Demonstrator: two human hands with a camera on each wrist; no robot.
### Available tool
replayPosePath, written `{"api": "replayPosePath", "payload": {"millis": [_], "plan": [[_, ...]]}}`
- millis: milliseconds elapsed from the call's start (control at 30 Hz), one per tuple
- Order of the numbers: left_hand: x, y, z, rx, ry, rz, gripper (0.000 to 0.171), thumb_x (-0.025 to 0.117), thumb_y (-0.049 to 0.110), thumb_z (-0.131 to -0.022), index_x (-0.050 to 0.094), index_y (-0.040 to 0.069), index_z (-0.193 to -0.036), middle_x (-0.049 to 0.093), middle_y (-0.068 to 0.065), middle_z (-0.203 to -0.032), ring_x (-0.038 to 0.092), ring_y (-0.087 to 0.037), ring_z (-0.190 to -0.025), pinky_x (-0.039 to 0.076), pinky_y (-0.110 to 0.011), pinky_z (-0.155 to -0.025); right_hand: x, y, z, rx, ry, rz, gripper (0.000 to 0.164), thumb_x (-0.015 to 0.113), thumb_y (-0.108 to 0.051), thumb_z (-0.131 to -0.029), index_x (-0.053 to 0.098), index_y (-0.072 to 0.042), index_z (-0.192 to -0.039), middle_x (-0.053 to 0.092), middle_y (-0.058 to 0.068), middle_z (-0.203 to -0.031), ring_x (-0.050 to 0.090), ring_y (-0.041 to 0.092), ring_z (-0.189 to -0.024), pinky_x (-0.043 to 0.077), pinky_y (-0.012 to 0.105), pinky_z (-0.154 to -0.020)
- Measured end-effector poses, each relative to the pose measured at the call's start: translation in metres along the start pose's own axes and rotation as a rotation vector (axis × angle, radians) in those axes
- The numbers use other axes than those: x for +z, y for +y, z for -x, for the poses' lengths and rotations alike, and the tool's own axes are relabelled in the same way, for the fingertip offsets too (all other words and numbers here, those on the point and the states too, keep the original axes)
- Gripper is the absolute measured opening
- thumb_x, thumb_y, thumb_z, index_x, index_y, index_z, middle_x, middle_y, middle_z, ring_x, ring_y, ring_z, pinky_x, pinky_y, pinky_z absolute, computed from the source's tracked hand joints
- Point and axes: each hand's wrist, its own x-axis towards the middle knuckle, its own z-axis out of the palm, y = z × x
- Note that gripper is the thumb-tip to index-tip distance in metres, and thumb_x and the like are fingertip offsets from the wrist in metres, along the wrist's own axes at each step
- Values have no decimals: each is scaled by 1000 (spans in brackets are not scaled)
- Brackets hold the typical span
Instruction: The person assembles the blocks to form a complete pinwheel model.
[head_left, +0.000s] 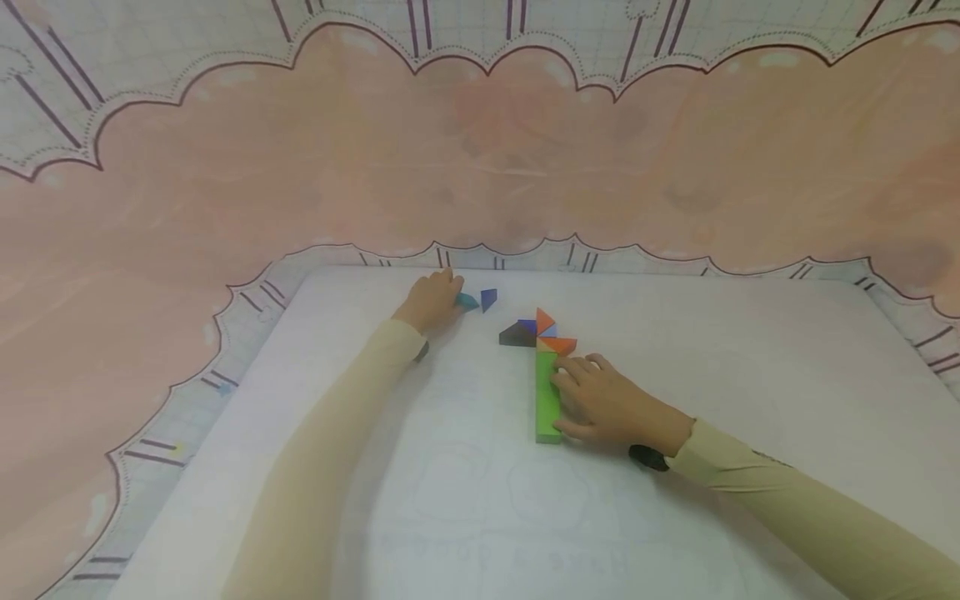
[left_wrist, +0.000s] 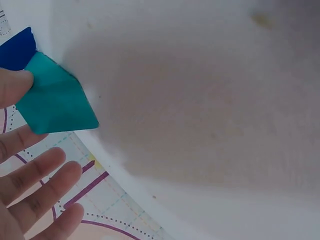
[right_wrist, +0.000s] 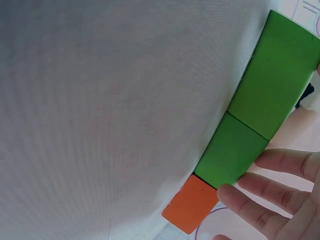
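Note:
In the left wrist view, my left hand (head_left: 431,302) pinches a teal angular block (left_wrist: 60,97) between thumb and finger, the other fingers spread apart. A dark blue block (head_left: 489,299) lies just right of it at the table's far side. My right hand (head_left: 606,400) touches the right side of a row of green blocks (head_left: 547,400) with its fingertips and thumb. Two green blocks meet end to end in the right wrist view, with an orange block (right_wrist: 190,205) against one end. Beyond the green row sits a fan of small blocks: black (head_left: 516,336), orange (head_left: 544,321) and blue.
The blocks lie on a white table (head_left: 450,500). Past its far edge hangs a peach-coloured sheet (head_left: 480,167) with a scalloped, patterned border. Dark round wrist devices (head_left: 648,457) show under the sleeves.

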Motion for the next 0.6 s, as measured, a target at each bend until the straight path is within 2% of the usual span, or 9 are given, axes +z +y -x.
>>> {"api": "replayPosePath", "payload": {"millis": [133, 333, 467, 600], "plan": [[3, 2, -2, 18, 22, -13, 40, 55, 27, -92, 49, 5, -125, 53, -15, -114, 54, -30, -103, 47, -44, -90, -1, 0, 1, -1, 5, 0, 56, 59, -49, -84, 51, -4, -118, 53, 13, -123, 54, 28, -111, 44, 48, -95], [7, 13, -13, 67, 41, -37, 43, 55, 30, -92, 49, 5, -127, 52, -16, -116, 52, -31, -107, 46, -45, -93, -3, -1, 1, 7, -12, -15, 57, 58, -49, -85, 51, -4, -119, 53, 14, -124, 54, 28, -112, 43, 49, -96], [7, 21, -20, 72, 37, -84, 47, 54, 33, -93, 48, 5, -130, 52, -17, -123, 52, -32, -114, 43, -45, -99, -3, -2, 1, 16, -35, -21, 57, 57, -50, -86, 51, -5, -121, 51, 14, -126, 53, 29, -114, 42, 49, -98], [3, 28, -23, 64, 27, -108, 44, 56, 30, -92, 50, 4, -128, 53, -17, -123, 53, -32, -114, 44, -45, -98, -3, -2, 0, 15, -40, -22, 58, 57, -50, -86, 50, -5, -121, 51, 14, -126, 52, 28, -114, 42, 49, -99]]}}
